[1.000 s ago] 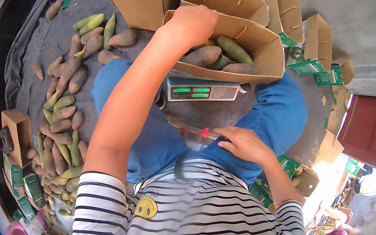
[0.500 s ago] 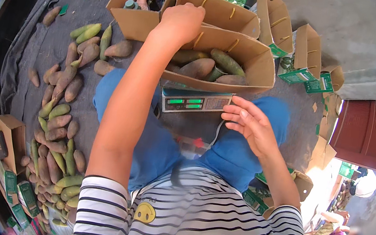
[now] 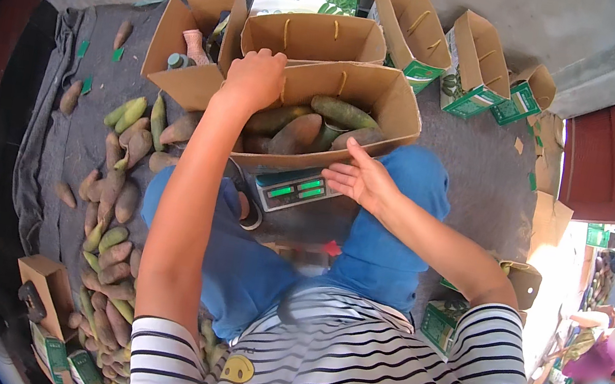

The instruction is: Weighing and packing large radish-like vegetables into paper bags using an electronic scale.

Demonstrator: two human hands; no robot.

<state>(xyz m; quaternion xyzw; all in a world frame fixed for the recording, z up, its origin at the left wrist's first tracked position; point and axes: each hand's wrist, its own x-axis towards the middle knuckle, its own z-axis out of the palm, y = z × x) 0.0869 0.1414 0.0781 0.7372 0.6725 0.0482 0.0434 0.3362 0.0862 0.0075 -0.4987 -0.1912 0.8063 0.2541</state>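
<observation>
An open cardboard box (image 3: 248,160) holding several large green-and-brown radishes (image 3: 297,133) stands on a digital scale (image 3: 289,193) with green-lit displays. My left hand (image 3: 255,78) is curled over the box's far rim near its left corner, beside a yellow cord handle; its fingertips are hidden. At the near wall, toward the right, my right hand (image 3: 362,175) has its fingers stretched out and its thumb raised beside the rim. Only the scale's near part shows below the box.
Another open box (image 3: 316,37) stands directly behind. To its left, a box (image 3: 192,85) contains a pink item and a bottle. More open boxes (image 3: 414,28) line the wall at right. Many radishes (image 3: 115,186) lie on the dark cloth at left. Far right, another person (image 3: 595,354) is visible.
My left hand has come nearer, from by the back box to the filled box's far rim. My right hand has moved left and forward from beside the scale to the near wall. The view has turned.
</observation>
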